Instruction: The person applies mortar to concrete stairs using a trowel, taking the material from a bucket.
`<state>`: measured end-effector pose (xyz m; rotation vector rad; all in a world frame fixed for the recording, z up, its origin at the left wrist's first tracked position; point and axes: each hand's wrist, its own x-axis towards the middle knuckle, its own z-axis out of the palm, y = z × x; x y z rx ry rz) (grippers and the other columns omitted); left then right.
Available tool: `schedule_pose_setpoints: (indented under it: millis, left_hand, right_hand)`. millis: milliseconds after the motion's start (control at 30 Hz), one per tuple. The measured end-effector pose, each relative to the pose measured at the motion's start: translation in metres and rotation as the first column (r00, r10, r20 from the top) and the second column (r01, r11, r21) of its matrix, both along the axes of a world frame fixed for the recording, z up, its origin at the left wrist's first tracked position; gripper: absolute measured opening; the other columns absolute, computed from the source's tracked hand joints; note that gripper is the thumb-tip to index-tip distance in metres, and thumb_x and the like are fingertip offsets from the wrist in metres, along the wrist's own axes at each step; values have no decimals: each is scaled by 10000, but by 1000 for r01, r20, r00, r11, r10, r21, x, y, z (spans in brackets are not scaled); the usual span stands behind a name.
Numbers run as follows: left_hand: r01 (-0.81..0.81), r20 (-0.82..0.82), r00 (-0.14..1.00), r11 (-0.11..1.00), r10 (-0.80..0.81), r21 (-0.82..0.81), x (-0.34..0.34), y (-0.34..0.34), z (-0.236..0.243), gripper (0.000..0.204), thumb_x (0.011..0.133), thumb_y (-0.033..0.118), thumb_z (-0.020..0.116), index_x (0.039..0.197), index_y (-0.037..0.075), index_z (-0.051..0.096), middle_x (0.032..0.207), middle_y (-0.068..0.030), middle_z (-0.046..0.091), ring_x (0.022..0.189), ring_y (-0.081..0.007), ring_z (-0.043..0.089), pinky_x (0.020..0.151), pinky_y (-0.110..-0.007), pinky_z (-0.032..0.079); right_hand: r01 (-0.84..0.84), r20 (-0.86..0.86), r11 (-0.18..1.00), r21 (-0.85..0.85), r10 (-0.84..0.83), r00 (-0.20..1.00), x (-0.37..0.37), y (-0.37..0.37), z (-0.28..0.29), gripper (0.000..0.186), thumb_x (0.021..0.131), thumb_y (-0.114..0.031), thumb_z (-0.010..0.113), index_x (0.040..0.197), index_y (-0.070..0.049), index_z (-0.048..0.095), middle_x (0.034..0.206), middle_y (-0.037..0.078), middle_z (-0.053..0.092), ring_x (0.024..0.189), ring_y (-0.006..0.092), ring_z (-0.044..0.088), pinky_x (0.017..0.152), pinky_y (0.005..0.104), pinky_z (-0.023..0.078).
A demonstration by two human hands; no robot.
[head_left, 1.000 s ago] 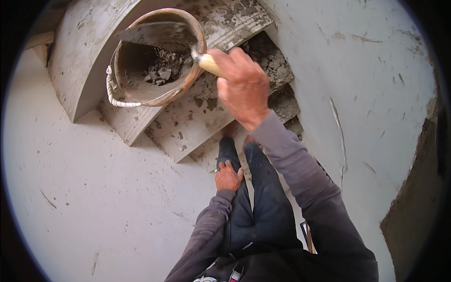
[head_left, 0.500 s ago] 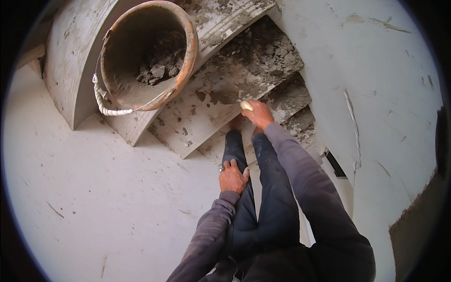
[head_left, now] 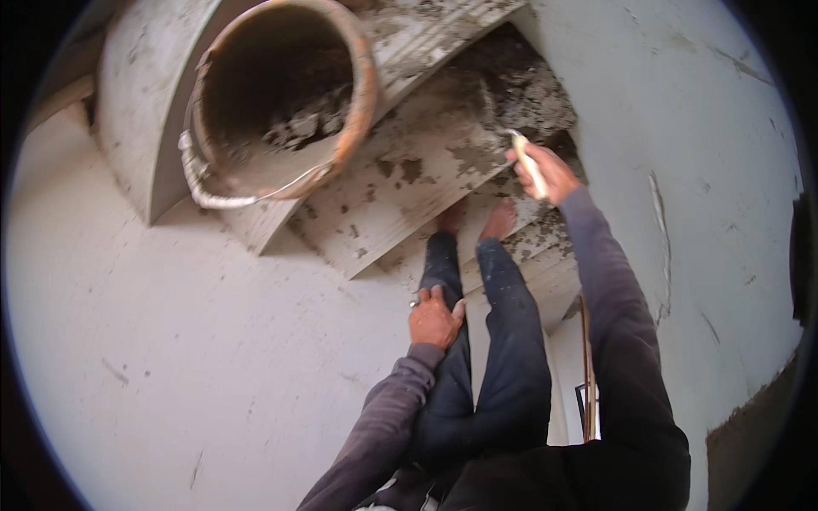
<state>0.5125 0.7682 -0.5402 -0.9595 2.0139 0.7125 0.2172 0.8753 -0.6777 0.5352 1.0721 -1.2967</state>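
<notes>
- Two hands show in the head view, and the right hand [head_left: 554, 176] has changed most: a second ago it has the trowel [head_left: 536, 175] over the bucket [head_left: 366, 89], half a second ago it is low by the step edge, and now it is farther right, near the wall [head_left: 707, 187]
- Its fingers are curled around the pale handle in a full grip; the metal neck points up and left toward the debris [head_left: 537, 95] in the corner of the step [head_left: 366, 226], but the blade is too blurred to tell whether it touches or carries anything
- That shift suggests, as a judgement, that the work is now at the debris rather than at the bucket mouth, with scraping or gathering the likely step in hand
- The left hand [head_left: 434, 319] stays on the left leg [head_left: 443, 366], fingers laid out loosely and unclenched over the cloth, with no tool in it
- The bucket stays up and left on the steps, well apart from the trowel, its mouth toward the camera and grey rubble [head_left: 311, 119] inside; the wrapped bail [head_left: 198, 189] hangs at its lower left
- Much debris remains in the corner, so the clearing looks unfinished
</notes>
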Motion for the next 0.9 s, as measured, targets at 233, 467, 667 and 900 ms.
schedule_pose_setpoints:
  millis: [233,467,667,900]
  left_hand:
    - [-776,-377,497,595,782,211,20,-56,-17,359,946,354,529,1061,18,585,966,-89,602,799,-157,611,645,-301,513]
    - [-822,-682,7,392,731,413,-57,-252,47,523,934,473,507,1147,-4,538,1122,-140,561,829,-202,593,710,-327,527]
    - [-827,-676,261,521,689,211,-99,-306,84,384,950,382,541,1048,11,538,862,-63,586,763,-186,570,709,-356,514]
    - [-245,-434,-45,411,900,878,-193,-272,196,299,993,316,475,905,33,514,636,56,344,570,-71,375,540,-250,383]
  right_hand:
    - [240,305,951,-195,-174,936,94,26,55,424,943,-420,464,1143,-48,507,676,4,465,517,86,442,425,258,377]
    - [411,422,900,-148,-318,849,197,51,84,483,921,-442,485,1184,-38,492,672,23,454,516,119,451,433,287,402]
    - [393,429,910,-128,-307,850,237,62,96,473,930,-427,471,1194,-34,486,678,45,462,519,137,449,452,304,406]
    - [418,395,898,-135,-338,854,232,65,93,438,942,-406,437,1182,-43,494,695,34,468,527,128,443,466,302,406]
